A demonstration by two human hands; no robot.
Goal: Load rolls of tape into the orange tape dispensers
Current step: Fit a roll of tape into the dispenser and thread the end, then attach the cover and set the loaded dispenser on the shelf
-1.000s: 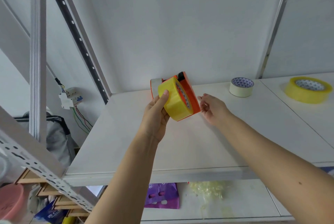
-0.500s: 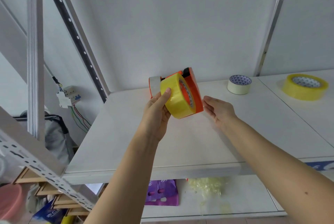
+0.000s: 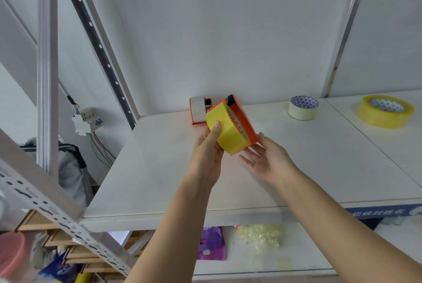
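Hands first: the left hand (image 3: 206, 152) grips the yellow tape roll (image 3: 226, 131), thumb pressed on its outer band, the roll seated against the orange dispenser (image 3: 243, 120) and held above the shelf (image 3: 159, 168). The right hand (image 3: 268, 159) is spread, palm up, fingertips just under the dispenser's lower corner. I'd steady that corner while pushing the roll squarely onto its hub. Behind stands another dispenser (image 3: 199, 111), already loaded. Farther right lie a cream roll (image 3: 302, 108) and a second yellow roll (image 3: 386, 111).
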